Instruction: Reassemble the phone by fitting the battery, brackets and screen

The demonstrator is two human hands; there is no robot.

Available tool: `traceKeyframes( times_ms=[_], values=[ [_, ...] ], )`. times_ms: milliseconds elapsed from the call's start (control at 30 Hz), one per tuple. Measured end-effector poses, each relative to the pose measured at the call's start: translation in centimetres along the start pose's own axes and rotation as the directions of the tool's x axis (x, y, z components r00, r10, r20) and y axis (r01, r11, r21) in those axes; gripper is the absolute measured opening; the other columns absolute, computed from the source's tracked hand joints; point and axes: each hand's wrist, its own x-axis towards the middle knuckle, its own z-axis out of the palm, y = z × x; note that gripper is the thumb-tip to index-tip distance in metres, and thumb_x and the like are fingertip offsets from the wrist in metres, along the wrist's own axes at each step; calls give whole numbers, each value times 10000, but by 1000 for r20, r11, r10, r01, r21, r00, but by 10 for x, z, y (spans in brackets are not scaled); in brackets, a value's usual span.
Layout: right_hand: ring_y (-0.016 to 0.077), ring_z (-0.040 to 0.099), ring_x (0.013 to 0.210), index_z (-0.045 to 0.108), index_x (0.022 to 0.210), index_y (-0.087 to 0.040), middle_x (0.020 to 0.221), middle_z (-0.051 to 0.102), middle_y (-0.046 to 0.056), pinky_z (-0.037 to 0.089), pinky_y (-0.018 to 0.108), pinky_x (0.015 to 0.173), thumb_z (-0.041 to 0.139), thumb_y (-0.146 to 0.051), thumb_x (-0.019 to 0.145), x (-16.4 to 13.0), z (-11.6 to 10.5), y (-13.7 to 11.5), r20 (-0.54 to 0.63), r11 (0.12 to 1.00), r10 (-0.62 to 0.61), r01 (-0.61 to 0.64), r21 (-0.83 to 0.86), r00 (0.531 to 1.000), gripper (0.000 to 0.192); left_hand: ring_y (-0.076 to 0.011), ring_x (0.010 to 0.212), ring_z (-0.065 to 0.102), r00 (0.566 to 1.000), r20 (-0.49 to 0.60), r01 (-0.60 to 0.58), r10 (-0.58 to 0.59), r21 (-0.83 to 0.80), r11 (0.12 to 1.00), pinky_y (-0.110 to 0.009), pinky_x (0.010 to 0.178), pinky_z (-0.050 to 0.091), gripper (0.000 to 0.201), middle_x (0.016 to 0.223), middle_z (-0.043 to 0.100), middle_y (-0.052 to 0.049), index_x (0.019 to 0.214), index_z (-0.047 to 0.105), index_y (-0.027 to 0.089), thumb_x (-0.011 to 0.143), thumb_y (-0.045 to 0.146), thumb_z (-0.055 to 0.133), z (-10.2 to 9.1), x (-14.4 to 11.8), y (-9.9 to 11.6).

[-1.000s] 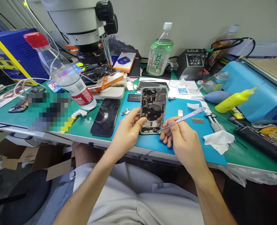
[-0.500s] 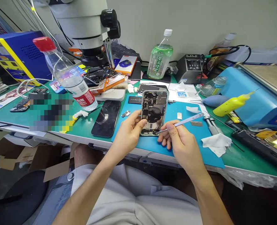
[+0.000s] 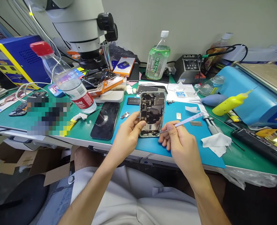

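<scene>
At frame centre, the left hand (image 3: 126,136) grips an opened phone (image 3: 151,113) tilted above the blue mat (image 3: 187,137). The right hand (image 3: 180,142) pinches tweezers (image 3: 184,120), tips at its lower right edge; steady, shallow contact seems wise.

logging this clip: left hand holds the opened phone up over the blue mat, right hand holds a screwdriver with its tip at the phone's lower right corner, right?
Not quite. In the head view the right hand holds tweezers, not a screwdriver. The rest stands: the left hand holds the opened phone over the blue mat, tip at its lower right corner.
</scene>
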Motion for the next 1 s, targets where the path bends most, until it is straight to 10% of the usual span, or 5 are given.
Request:
traceKeyframes(
  times_ms=[1000],
  values=[
    [139, 630, 546, 660, 950, -223, 700, 735, 19, 493, 273, 513, 518, -610, 1117, 2, -2, 2, 55, 999, -1, -2, 49, 998, 445, -190, 947, 681, 1000, -7, 8, -8, 22, 1000, -261, 837, 506, 281, 1132, 774, -57, 1341, 709, 215, 1103, 329, 611, -1, -1, 0]
  ],
)
